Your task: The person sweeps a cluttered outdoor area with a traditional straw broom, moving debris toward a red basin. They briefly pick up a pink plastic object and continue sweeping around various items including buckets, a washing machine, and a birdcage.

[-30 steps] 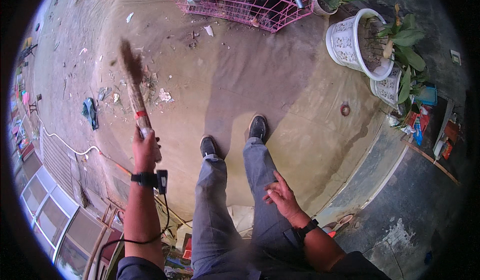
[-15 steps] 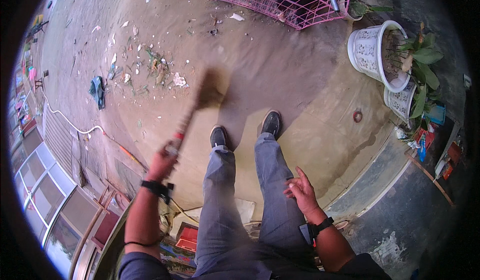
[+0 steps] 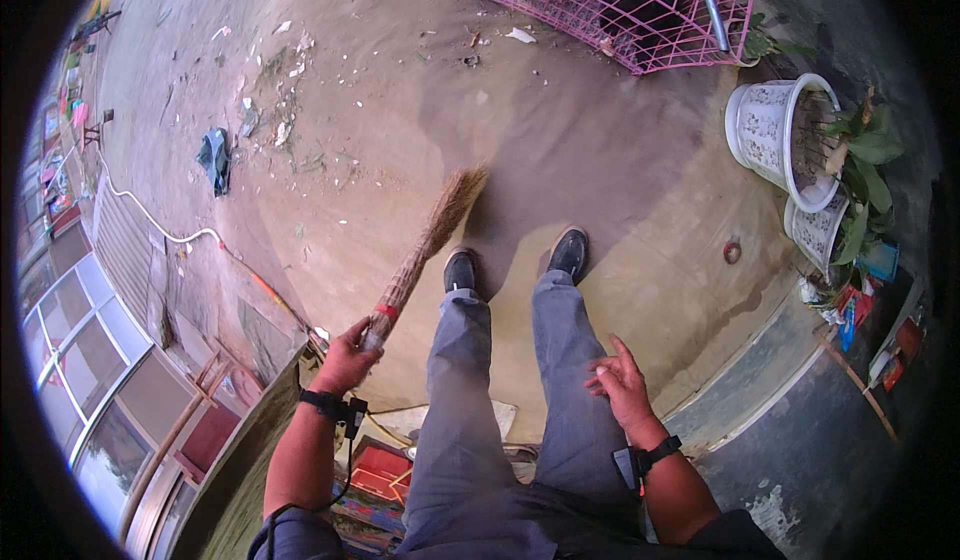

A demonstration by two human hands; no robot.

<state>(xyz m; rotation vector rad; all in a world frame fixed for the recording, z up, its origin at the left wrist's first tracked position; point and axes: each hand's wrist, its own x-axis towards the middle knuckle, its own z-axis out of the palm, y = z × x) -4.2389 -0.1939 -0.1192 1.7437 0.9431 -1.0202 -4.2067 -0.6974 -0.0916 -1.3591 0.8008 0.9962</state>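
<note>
My left hand (image 3: pixel 347 358) is wrapped round the bound handle end of a straw hand broom (image 3: pixel 432 235), just below its red band. The bristles fan out ahead of my left shoe, low over or on the concrete floor; I cannot tell whether they touch it. Beside my right thigh hangs my right hand (image 3: pixel 620 380), empty, its index finger stretched out and the others loosely bent. Scattered litter (image 3: pixel 285 125), mostly white scraps and bits of green, lies on the floor beyond the broom to the left. A crumpled dark blue piece of cloth or plastic (image 3: pixel 214 160) is left of it.
A pink wire cage (image 3: pixel 650 20) stands at the far right. White flower pots (image 3: pixel 765 125) with leafy plants line the right side. A hose (image 3: pixel 160 255) runs along the left, near glass panels (image 3: pixel 95 380). Behind my legs is a red tray (image 3: pixel 380 472).
The broom, blurred before, now shows sharply, its bristles nearer my left shoe. The near litter has been scattered farther off and thinned. My view has shifted slightly left.
</note>
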